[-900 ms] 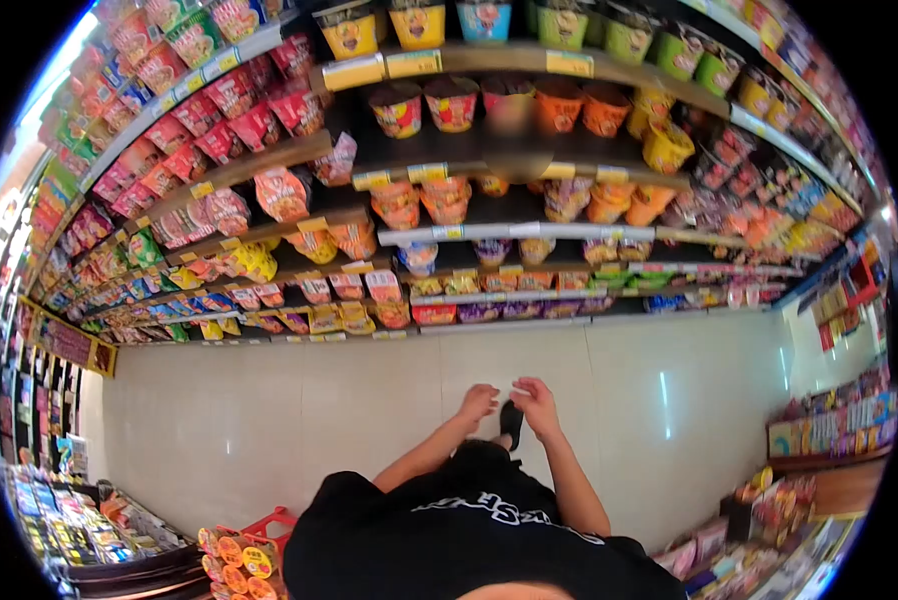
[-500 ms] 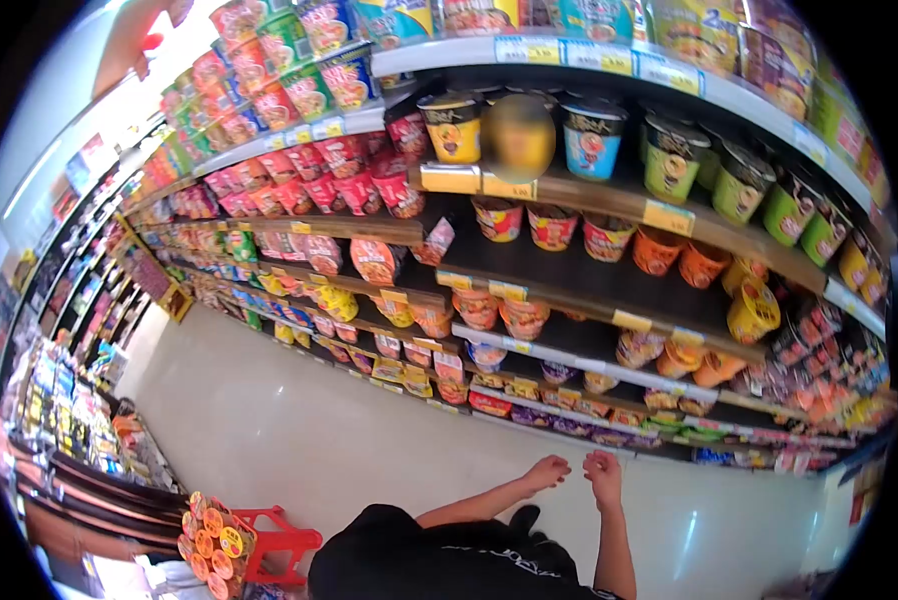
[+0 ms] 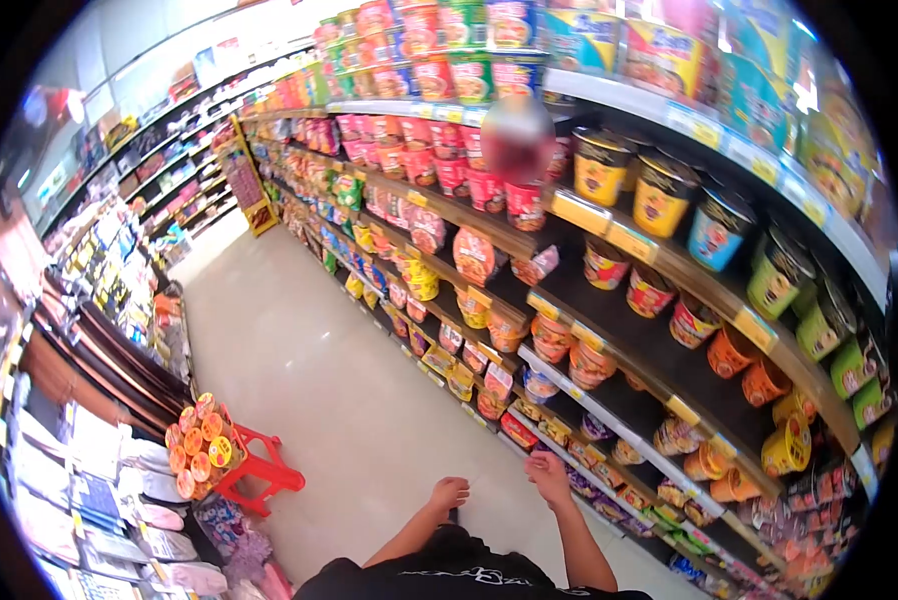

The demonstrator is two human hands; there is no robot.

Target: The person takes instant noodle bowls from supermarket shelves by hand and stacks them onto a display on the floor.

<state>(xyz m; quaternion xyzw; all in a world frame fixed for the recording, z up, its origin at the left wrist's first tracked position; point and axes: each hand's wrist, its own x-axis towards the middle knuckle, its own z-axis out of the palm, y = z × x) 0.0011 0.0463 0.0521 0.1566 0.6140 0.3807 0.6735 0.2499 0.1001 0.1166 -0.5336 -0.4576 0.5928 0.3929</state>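
Observation:
My left hand [image 3: 449, 494] is in front of my body at the lower middle, its fingers curled and bent inward; whether they hold anything is too small to tell. To its right, apart from it, my right hand [image 3: 548, 477] is raised with bent fingers, and I see no object in it. Both hands are over the pale floor [image 3: 359, 400], near the lower shelves. Nearest to my right hand are packets and bowls on the low shelf, including a red packet [image 3: 518, 430]. Neither hand visibly touches the shelf.
Shelves of noodle cups [image 3: 601, 168] run along the right side. A red plastic stool [image 3: 263, 468] stands at lower left beside stacked orange-lidded cups [image 3: 201, 446]. Folded goods [image 3: 99, 500] fill the left display. A yellow-edged sign [image 3: 249, 185] stands at the aisle's far end.
The view has swung left along the aisle, bringing the stool and the left display further in. Both hands remain in front of my body, apart from each other.

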